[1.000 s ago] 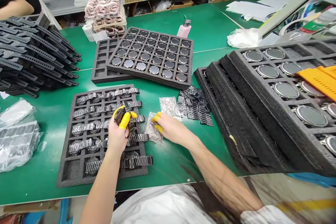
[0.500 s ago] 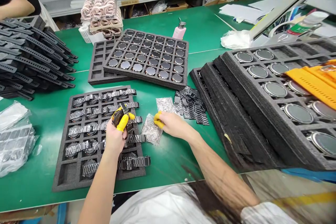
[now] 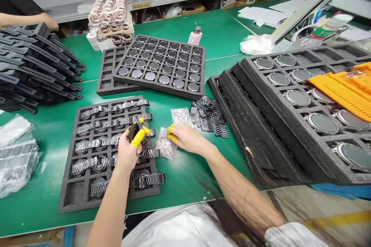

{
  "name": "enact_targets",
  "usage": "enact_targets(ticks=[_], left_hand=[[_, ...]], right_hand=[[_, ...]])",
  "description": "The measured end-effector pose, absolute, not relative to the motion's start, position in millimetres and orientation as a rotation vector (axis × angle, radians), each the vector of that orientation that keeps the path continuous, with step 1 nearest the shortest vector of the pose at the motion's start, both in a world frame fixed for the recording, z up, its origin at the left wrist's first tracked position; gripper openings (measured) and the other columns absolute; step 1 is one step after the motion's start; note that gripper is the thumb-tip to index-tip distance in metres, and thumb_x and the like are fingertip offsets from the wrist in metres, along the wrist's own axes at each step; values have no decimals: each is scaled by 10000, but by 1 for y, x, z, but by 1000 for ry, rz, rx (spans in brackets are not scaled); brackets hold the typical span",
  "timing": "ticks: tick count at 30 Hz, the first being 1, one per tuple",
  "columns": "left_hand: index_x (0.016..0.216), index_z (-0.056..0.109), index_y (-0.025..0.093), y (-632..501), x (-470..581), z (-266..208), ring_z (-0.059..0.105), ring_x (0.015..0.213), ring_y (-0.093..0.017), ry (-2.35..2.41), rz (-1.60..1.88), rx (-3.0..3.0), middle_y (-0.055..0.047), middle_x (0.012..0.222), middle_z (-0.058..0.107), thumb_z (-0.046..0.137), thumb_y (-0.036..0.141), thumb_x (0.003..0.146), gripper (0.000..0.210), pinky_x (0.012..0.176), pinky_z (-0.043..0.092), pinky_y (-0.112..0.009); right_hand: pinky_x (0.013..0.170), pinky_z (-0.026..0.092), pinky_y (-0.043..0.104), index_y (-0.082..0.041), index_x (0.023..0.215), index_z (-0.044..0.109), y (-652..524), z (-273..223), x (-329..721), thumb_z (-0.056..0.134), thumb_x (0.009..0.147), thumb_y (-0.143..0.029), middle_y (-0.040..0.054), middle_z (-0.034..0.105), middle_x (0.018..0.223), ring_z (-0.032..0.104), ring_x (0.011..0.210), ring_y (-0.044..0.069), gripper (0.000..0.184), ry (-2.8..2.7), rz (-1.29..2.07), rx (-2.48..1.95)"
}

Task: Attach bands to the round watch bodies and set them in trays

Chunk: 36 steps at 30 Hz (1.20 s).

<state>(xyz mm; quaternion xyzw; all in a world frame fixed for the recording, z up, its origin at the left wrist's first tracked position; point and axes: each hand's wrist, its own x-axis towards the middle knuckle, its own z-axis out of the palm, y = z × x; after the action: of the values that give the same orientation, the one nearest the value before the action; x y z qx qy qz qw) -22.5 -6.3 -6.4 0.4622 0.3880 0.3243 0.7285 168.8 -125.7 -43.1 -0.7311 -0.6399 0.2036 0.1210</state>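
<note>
My left hand [image 3: 131, 144], with yellow finger covers on, is closed around a dark watch [image 3: 132, 131] with a black metal-link strap, held above a foam tray [image 3: 75, 193]. In that tray lie several watches with black link bands [image 3: 100, 162]. My right hand [image 3: 187, 137], also in yellow finger covers, reaches to a clear bag of small metal pins [image 3: 165, 147]; its thumb and finger are pinched at the bag's upper right. Whether a pin is between them is too small to see. A second bag of pins [image 3: 180, 116] lies just behind, beside loose black link straps [image 3: 211, 117].
Behind stands a foam tray of watch heads [image 3: 159, 82] on another tray. More stacked trays [image 3: 261, 123] fill the right, with orange straps [image 3: 344, 88] on top. Black rubber straps [image 3: 34, 65] pile up at left, near another person's arm [image 3: 26, 20]. A pink bottle [image 3: 195, 36] stands behind.
The watch in my left hand has turned slightly. My right hand stays at the pin bag with its fingers pinched. The other person's arm at the left has come lower, over the rubber straps.
</note>
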Motion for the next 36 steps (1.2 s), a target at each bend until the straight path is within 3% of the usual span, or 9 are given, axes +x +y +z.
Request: enact_targets(ticks=[4, 8, 11, 14, 17, 22, 26, 30, 36], left_hand=[[822, 657, 149, -3, -24, -7, 346, 356, 13, 845, 714, 1024, 22, 708, 704, 1009, 506, 551, 569, 332, 281, -135], [1144, 724, 177, -2, -25, -14, 462, 446, -22, 786, 707, 1235, -26, 901, 759, 921, 449, 727, 536, 385, 367, -153], [1254, 712, 204, -7, -24, -25, 713, 810, -147, 716, 780, 1654, -64, 1052, 769, 828, 305, 819, 461, 704, 602, -250], [1345, 676, 219, -15, -23, -35, 717, 1066, -212, 589, 781, 2098, -88, 1195, 742, 721, 170, 866, 484, 953, 600, -344], [1427, 615, 222, -20, -22, -37, 709, 1093, -207, 460, 757, 2271, -91, 1235, 723, 655, 101, 883, 559, 971, 591, -328], [1466, 581, 241, -19, -22, -36, 711, 1075, -206, 451, 817, 2273, -80, 1226, 727, 658, 90, 875, 614, 940, 595, -312], [1470, 586, 250, -18, -23, -38, 707, 1078, -201, 455, 818, 2259, -83, 1246, 721, 658, 92, 883, 612, 910, 595, -298], [1426, 634, 231, -19, -24, -34, 711, 994, -196, 399, 779, 2177, -80, 1144, 741, 688, 150, 901, 534, 915, 603, -330], [1216, 766, 218, -21, -25, -24, 712, 807, -176, 401, 475, 1708, -72, 1024, 780, 800, 305, 869, 359, 783, 618, -312]], right_hand=[[719, 400, 296, -193, 1001, 643, -128, -49, 183, 557, 1043, -152, 54, 714, 989, 643, 858, 205, 104, -1686, 581, -2023], [640, 409, 294, -204, 919, 625, -128, -54, 182, 567, 1060, -290, 26, 685, 829, 599, 705, 185, 174, -1516, 455, -1828], [552, 435, 275, -217, 907, 614, -128, -53, 166, 548, 1070, -328, -8, 657, 716, 576, 576, 155, 209, -1304, 295, -1564], [539, 461, 263, -227, 913, 629, -128, -51, 145, 583, 1061, -268, -15, 682, 696, 577, 529, 134, 160, -1214, -123, -1392], [535, 453, 254, -233, 906, 642, -126, -50, 133, 639, 1030, -209, -17, 679, 661, 565, 512, 126, 127, -1277, -443, -1330], [507, 425, 241, -227, 873, 640, -121, -52, 134, 656, 998, -161, -42, 591, 575, 516, 472, 118, 142, -1297, -550, -1387], [503, 410, 239, -215, 839, 641, -119, -56, 136, 632, 1023, -179, -43, 562, 555, 496, 469, 113, 188, -1290, -555, -1410], [531, 438, 261, -216, 820, 657, -120, -61, 138, 657, 1051, -366, -9, 625, 625, 527, 515, 129, 275, -1269, -287, -1352], [672, 542, 353, -242, 946, 719, -119, -60, 144, 741, 820, -798, 78, 675, 960, 634, 820, 224, 570, -1031, 428, -1195]])
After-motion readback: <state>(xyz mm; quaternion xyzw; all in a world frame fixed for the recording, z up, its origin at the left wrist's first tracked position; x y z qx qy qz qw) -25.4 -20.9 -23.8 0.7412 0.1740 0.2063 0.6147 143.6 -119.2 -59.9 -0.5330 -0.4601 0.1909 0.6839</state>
